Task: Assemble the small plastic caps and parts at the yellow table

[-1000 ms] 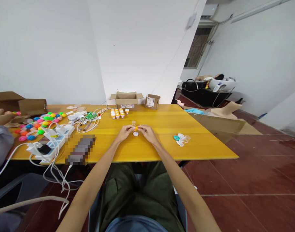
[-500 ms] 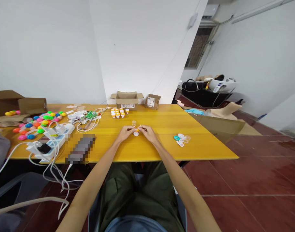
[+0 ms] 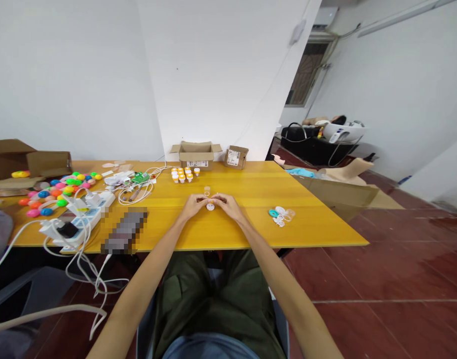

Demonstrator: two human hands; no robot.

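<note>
Co-worker's hand: seen a second ago at the far left edge above the coloured balls [image 3: 52,193], now out of view.
Orange piece: showed plainly between the fingertips a second ago, now almost hidden by the left hand [image 3: 193,204] and right hand [image 3: 228,205].
White cap [image 3: 211,206]: now tight under the closed-in fingertips.

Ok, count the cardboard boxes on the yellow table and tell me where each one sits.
3: a large box at the far left corner, an open box at the far edge by the wall, and a small box just right of it. Others may lie beyond the left edge.
</note>
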